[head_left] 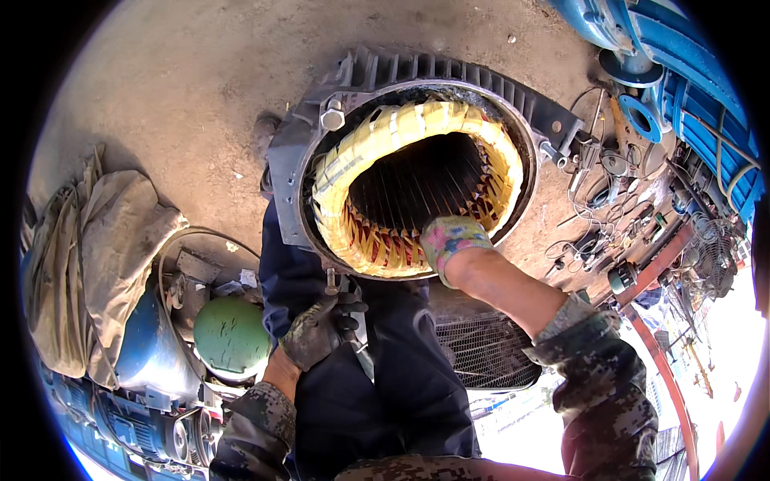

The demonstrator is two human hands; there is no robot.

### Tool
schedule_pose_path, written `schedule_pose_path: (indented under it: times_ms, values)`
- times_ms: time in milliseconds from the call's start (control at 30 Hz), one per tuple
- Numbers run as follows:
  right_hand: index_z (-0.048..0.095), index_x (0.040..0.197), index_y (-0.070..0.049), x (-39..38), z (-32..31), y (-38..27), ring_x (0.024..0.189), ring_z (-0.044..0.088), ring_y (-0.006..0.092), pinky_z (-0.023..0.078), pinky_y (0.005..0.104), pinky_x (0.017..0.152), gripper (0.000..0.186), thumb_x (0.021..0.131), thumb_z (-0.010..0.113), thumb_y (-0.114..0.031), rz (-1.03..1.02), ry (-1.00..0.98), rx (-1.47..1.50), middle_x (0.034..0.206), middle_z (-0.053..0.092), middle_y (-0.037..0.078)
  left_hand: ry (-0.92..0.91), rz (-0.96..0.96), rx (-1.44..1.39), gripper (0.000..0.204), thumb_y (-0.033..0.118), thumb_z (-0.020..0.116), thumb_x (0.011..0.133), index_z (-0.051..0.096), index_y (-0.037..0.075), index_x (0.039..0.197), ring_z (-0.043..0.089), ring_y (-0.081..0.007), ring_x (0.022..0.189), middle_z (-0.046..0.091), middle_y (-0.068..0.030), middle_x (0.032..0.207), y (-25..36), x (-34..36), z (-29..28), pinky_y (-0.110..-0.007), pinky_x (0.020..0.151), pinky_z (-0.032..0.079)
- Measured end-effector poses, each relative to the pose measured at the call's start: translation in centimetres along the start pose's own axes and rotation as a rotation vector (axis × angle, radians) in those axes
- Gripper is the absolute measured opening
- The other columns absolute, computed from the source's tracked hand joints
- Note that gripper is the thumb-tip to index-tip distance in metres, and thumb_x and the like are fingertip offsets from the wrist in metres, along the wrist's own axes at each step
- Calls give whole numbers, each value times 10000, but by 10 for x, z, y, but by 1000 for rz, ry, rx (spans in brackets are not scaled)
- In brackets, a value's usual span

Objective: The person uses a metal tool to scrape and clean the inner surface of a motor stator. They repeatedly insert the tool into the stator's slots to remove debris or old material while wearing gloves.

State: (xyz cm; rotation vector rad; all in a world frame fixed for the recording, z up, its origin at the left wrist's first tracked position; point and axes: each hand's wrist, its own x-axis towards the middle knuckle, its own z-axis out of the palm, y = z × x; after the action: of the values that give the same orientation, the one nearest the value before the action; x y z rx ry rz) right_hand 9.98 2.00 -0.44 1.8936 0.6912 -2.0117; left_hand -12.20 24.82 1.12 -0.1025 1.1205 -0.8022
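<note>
While the large grey finned metal motor housing sits before the person, round mouth facing them, the thick yellow tape-wrapped winding ring lies inside that mouth, around a dark bore. Step in hand looks like handwork at the winding's inner edge. Right hand, in a pale glove with pink and blue patches, reaches across the ring's near side into the bore; fingertips hidden, cannot tell if they grasp anything. Left hand, in a stained dark grey glove, is on the near side of the housing, fingers curled; a pale slender object shows beside it, grip unclear. Silver metal bolt sits between that glove and the housing. Next move probably calls for light finger pressure, sparing the tape.
</note>
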Motion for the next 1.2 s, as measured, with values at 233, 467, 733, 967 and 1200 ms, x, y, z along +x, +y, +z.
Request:
schedule_pose_path:
  times_ms: [233,467,733,967,1200]
  values:
    - [703,1198,-69,-10,-14,-13,955,723,299,591,409,885,305,986,547,-223,-92,2,-163,1151,728,140,1,-87,8,412,369,547,1055,601,95,1358,649,-230,976,596,-187,1381,28,-23,1,-370,860,520]
    - [760,1122,-100,7,-39,-13,1013,724,323,583,393,876,345,966,558,-332,-72,-185,-150,1117,749,135,-175,-29,-58,469,378,521,1061,528,104,1443,653,-268,1090,534,-226,1453,30,-19,-19,-410,941,522]
    - [753,1117,-68,27,-29,-3,959,735,317,588,390,807,281,969,559,-207,85,-218,-25,1086,752,154,-168,-46,-48,445,423,563,1040,589,135,1379,623,-218,1095,560,-174,1424,31,-15,-9,-385,943,503]
    - [753,1061,-27,-1,-64,-9,947,737,329,601,406,814,221,923,609,-122,-82,-216,-107,1055,744,189,-245,27,-128,522,441,629,989,561,201,1447,551,-197,1100,507,-212,1463,17,-12,-22,-369,945,483]
    - [760,1121,-69,36,-22,-13,1012,738,312,592,407,868,263,942,592,-163,116,-175,18,1149,745,144,-140,-91,-130,568,419,638,987,505,148,1469,553,-235,1064,487,-201,1470,16,-1,-31,-377,950,467]
